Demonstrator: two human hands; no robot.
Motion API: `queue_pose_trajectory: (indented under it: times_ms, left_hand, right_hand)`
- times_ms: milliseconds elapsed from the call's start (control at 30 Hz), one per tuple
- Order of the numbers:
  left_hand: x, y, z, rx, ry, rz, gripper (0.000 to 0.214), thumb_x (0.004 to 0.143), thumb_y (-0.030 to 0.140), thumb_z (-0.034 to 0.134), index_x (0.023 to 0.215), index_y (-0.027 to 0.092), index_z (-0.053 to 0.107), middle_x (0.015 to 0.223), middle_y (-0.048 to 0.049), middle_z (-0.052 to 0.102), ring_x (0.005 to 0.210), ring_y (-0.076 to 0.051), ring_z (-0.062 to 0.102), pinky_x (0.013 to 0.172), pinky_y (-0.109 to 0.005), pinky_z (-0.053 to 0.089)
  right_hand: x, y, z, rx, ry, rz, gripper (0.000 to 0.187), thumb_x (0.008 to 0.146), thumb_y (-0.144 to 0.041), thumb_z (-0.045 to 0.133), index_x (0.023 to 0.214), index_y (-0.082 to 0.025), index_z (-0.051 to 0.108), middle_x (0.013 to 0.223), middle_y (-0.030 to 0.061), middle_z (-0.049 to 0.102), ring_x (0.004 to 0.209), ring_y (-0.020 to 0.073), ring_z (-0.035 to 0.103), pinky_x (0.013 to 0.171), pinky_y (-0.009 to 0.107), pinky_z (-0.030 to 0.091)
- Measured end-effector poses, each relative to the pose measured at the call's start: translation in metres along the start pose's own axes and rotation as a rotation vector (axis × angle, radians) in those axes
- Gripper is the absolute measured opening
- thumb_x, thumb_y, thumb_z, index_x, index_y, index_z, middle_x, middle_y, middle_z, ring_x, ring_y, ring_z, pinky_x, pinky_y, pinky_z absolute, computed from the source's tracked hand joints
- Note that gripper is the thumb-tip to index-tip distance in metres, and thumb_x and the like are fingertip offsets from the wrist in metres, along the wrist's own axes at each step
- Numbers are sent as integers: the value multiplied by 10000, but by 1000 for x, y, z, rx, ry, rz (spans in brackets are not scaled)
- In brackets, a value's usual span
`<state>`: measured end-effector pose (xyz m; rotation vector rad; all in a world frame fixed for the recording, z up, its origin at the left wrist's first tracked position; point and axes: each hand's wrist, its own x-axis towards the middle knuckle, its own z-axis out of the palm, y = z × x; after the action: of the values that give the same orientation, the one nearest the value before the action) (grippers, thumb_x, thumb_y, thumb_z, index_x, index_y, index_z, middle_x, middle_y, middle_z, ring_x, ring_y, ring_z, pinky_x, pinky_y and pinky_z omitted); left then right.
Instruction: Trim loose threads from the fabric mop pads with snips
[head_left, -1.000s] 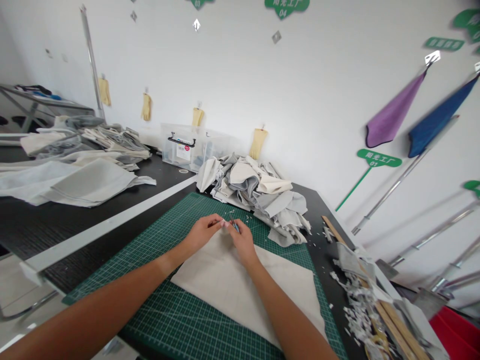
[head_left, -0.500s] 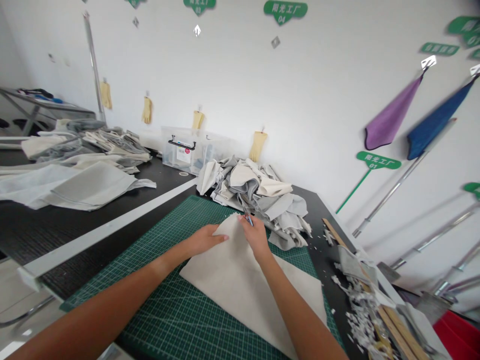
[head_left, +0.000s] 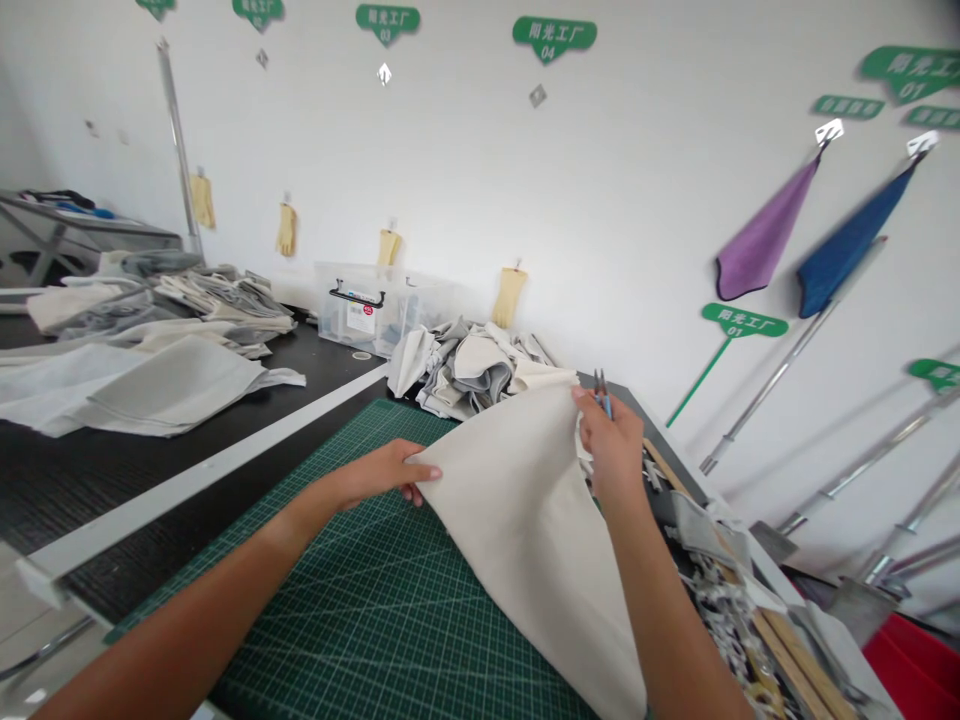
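An off-white piece of fabric point(head_left: 517, 480) is stretched between my two hands, its upper part raised off the green cutting mat point(head_left: 360, 590). My left hand point(head_left: 397, 470) pinches one corner, thumb on top. Another corner is gripped by my right hand point(head_left: 611, 440), which also holds small thread snips point(head_left: 602, 390) with blue handles, blades pointing up. The lower end of the fabric hangs down toward the mat near my right forearm. Behind the fabric lies a heap of grey and cream cloth pieces point(head_left: 480, 365), partly covered by it.
More stacked cloth point(head_left: 172, 370) lies at the left on the black table point(head_left: 322, 370), past a white strip point(head_left: 225, 460). A clear plastic box point(head_left: 352, 310) stands against the wall. Scraps point(head_left: 712, 590) and wooden sticks point(head_left: 795, 650) line the right side.
My hands have moved apart, the right one to the right and up with the snips, the left slightly left. The fabric, bunched between them before, is now spread and lifted.
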<state>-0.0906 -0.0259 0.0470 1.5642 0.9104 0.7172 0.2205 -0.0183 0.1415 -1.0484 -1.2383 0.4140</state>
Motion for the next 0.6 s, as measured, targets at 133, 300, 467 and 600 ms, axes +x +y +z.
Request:
queue_pose_trajectory:
  times_ms: [133, 300, 467, 600]
  left_hand:
    - [-3, 19, 2, -112, 149, 105, 367, 841, 487, 679, 967, 143, 703, 832, -72, 717, 766, -192, 662, 733, -299, 506]
    - [-8, 37, 6, -205, 263, 242, 297, 900, 447, 626, 968, 163, 680, 1003, -91, 718, 950, -205, 650, 889, -337, 485]
    - [-9, 47, 11, -164, 369, 361, 244, 904, 421, 635, 961, 185, 638, 1035, -67, 704, 1027, -210, 627, 925, -334, 465]
    - [-14, 56, 14, -58, 460, 428, 209, 912, 410, 626, 942, 206, 591, 921, -10, 665, 846, -156, 614, 767, -262, 466]
  right_hand:
    - [9, -23, -26, 186, 75, 73, 321, 759, -429, 777, 777, -189, 566, 498, -116, 276, 396, 47, 204, 351, 197, 137]
    - [16, -42, -52, 262, 137, 106, 420, 714, -362, 826, 674, -208, 437, 486, -125, 250, 373, 34, 190, 322, 189, 122]
    - [15, -55, -68, 280, -6, 137, 448, 745, -341, 822, 672, -207, 401, 529, -124, 207, 393, 26, 168, 338, 187, 126]
    - [14, -57, -77, 190, -130, 184, 307, 782, -372, 804, 813, -166, 578, 532, -120, 215, 415, 32, 168, 362, 191, 115]
